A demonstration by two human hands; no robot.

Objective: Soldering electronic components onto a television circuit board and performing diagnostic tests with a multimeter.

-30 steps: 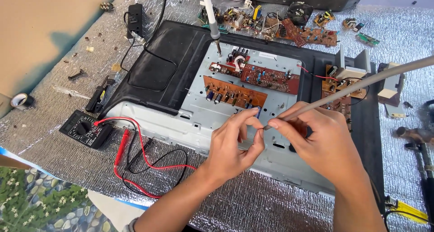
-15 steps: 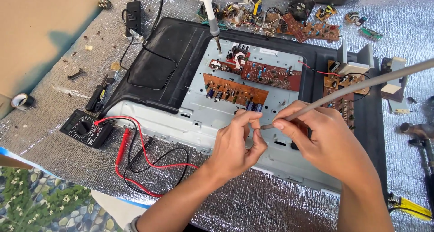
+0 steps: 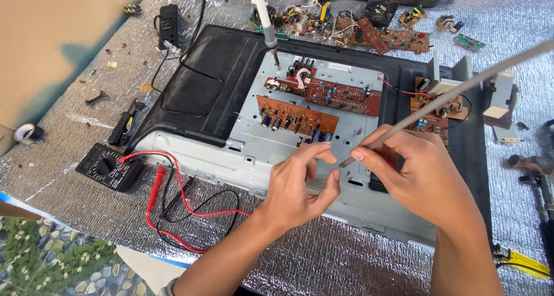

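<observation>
Pinching a thin grey rod (image 3: 438, 97) near its lower tip, the right hand (image 3: 424, 178) holds it slanting up over the grey metal chassis (image 3: 254, 140). The left hand (image 3: 300, 186) hovers beside the tip, fingers loosely curled, empty. The rod looks light, stiff and slippery; best held low.

— Where's the rod (image 3: 444, 97) from the right hand (image 3: 418, 178)?
— Pinched there, running up and right over the chassis (image 3: 254, 140).
— And left of that grip?
— The left hand (image 3: 300, 186) just beside it; the multimeter (image 3: 107, 166) well left; circuit boards (image 3: 323, 97) behind, soldering iron (image 3: 265, 19) farther back.
</observation>
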